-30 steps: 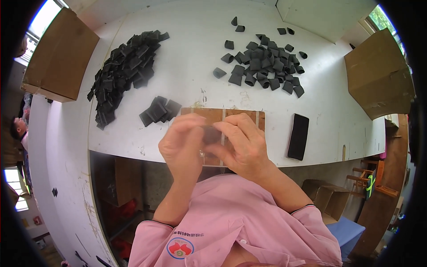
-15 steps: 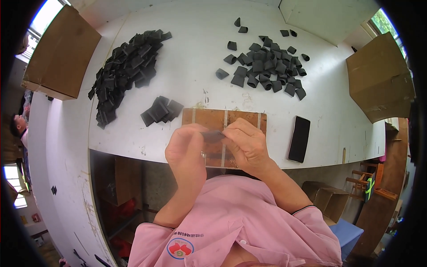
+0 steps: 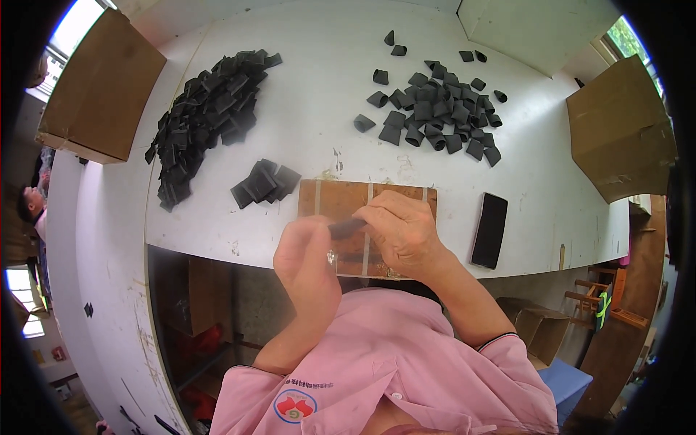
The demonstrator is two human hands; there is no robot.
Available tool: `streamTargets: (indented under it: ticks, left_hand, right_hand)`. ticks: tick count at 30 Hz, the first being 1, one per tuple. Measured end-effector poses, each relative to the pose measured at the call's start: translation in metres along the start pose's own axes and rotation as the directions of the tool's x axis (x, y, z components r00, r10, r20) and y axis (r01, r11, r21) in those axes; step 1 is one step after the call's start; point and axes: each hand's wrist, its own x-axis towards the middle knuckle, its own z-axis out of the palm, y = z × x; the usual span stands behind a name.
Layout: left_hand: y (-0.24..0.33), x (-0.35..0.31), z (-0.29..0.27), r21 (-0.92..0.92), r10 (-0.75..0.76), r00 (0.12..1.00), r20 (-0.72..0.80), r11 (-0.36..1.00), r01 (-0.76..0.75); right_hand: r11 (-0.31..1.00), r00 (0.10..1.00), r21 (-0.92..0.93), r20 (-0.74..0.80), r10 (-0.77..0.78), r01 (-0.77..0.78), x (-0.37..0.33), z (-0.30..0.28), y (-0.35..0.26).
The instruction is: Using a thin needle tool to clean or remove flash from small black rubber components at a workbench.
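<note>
Between my hands is a small dark grey piece of flexible sheet point(image 3: 346, 229), slightly blurred. My left hand point(image 3: 303, 246) pinches its left end, and my right hand point(image 3: 399, 230) grips the right end with bent fingers. Both hands are above a brown board point(image 3: 319, 194) with pale tape strips, at the table's near edge. Left of the board lies a small stack of flat dark pieces point(image 3: 264, 183). A large heap of flat pieces point(image 3: 210, 109) spreads farther back on the left. At the back right are many curled, tube-like pieces point(image 3: 438, 105).
A black phone point(image 3: 489, 230) lies right of the board on the white table point(image 3: 312, 101). Cardboard boxes stand at the left point(image 3: 101, 83) and right point(image 3: 620, 127) edges. Another open carton point(image 3: 533, 326) is below the table, beside a blue stool point(image 3: 564, 388). Another person point(image 3: 32, 206) is at far left.
The held piece has tilted and looks narrower, its right end now higher. My right fingers have shifted slightly left on it. The whole view has shifted a little; the piles look the same.
</note>
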Motion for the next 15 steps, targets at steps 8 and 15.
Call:
streamTargets:
  ticks: [8,15]
  left_hand:
    - [0.008,0.021,0.002,0.432,0.29,0.865,0.409,0.774,-0.463]
    - [-0.004,0.019,-0.004,0.516,0.378,0.846,0.375,0.673,-0.53]
  right_hand:
    - [0.964,0.987,0.214,-0.008,0.163,-0.158,-0.011,0.003,-0.003]
    - [0.993,0.992,-0.018,0.049,0.119,-0.118,-0.005,-0.004,-0.008]
